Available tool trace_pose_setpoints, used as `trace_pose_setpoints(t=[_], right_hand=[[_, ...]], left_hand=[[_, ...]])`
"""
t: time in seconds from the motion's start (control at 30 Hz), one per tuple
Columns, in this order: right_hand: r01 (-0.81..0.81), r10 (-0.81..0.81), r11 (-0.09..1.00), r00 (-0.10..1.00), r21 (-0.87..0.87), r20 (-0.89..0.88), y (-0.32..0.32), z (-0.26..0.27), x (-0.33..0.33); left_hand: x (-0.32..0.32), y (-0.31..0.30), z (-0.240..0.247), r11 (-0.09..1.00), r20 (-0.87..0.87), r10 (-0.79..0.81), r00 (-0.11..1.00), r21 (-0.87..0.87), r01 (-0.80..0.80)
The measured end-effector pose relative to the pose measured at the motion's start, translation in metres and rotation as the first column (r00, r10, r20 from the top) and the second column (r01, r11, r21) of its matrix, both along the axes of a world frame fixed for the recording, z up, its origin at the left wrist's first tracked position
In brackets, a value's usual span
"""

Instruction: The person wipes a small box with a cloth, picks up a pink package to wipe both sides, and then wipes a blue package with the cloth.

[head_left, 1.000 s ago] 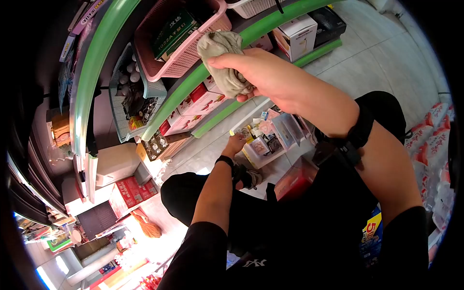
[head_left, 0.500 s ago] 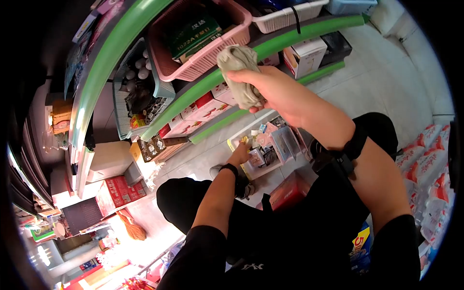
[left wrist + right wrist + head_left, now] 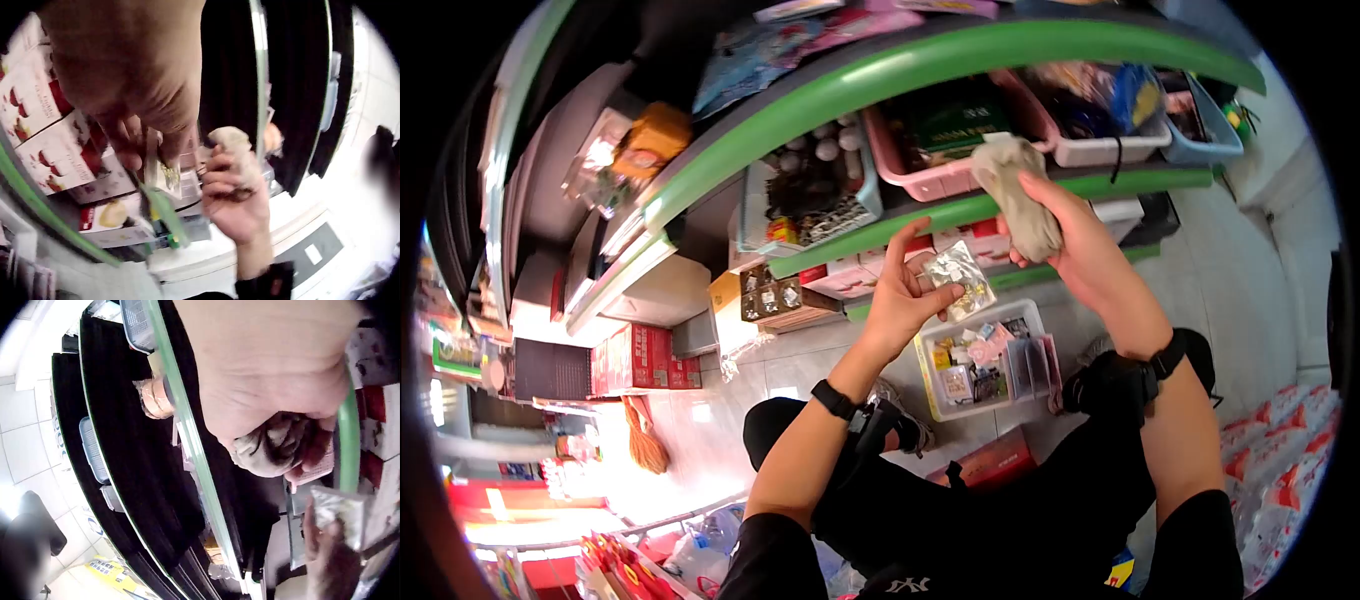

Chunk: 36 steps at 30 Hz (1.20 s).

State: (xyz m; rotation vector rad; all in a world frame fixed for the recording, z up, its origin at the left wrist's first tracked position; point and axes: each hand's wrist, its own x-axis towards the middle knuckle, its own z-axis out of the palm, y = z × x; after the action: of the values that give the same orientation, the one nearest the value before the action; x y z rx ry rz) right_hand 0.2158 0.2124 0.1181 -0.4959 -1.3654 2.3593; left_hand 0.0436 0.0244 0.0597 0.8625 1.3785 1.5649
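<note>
My left hand (image 3: 900, 308) pinches a small clear plastic packet (image 3: 960, 277) with tiny gold-coloured pieces inside, thumb across its front. In the left wrist view the packet (image 3: 164, 172) hangs below the fingers. My right hand (image 3: 1085, 245) grips a crumpled greyish-beige cloth (image 3: 1018, 190), held in front of the shelf. Its folds bulge out of the fist in the right wrist view, where the cloth (image 3: 269, 450) is partly hidden by the hand. On the floor below stands a white plastic bin (image 3: 975, 411) filled with small packaged items.
On the green-edged shelf (image 3: 880, 75) stand a pink basket (image 3: 940, 184), a white basket (image 3: 1115, 152), a light blue basket (image 3: 1208, 152) and a grey-blue basket (image 3: 867, 190). A red box (image 3: 1000, 460) lies between the person's legs. Wrapped red-and-white packs (image 3: 1280, 480) are stacked at right.
My left hand has risen from the bin and now holds the packet at shelf height. The right hand keeps its hold on the cloth. The head view has swung left.
</note>
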Motion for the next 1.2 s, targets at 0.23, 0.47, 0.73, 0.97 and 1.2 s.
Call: trace_pose_setpoints(t=[0.23, 0.47, 0.73, 0.97, 1.2], right_hand=[[-0.104, 0.088, 0.941, 0.994, -0.323, -0.065, -0.035, 0.004, -0.007], [-0.062, 0.065, 0.991, 0.998, -0.117, 0.026, -0.047, -0.017, -0.015], [-0.032, -0.035, 0.363, 0.998, 0.931, 0.048, -0.097, -0.012, -0.051], [-0.051, -0.035, 0.132, 0.998, 0.990, 0.056, -0.104, -0.037, -0.072], [0.041, -0.057, 0.145, 0.998, 0.989, -0.033, -0.102, -0.040, -0.069]], left_hand=[[-0.037, -0.026, 0.007, 0.933, 0.697, -0.281, 0.660, 0.360, 0.018], [-0.042, -0.026, 0.016, 0.930, 0.770, -0.207, 0.604, 0.347, -0.123], [-0.035, -0.023, 0.010, 0.942, 0.772, -0.246, 0.586, 0.333, -0.044], [-0.027, -0.026, 0.004, 0.965, 0.874, -0.211, 0.438, 0.258, -0.050], [-0.015, -0.026, 0.003, 0.976, 0.891, -0.171, 0.422, 0.212, -0.053]])
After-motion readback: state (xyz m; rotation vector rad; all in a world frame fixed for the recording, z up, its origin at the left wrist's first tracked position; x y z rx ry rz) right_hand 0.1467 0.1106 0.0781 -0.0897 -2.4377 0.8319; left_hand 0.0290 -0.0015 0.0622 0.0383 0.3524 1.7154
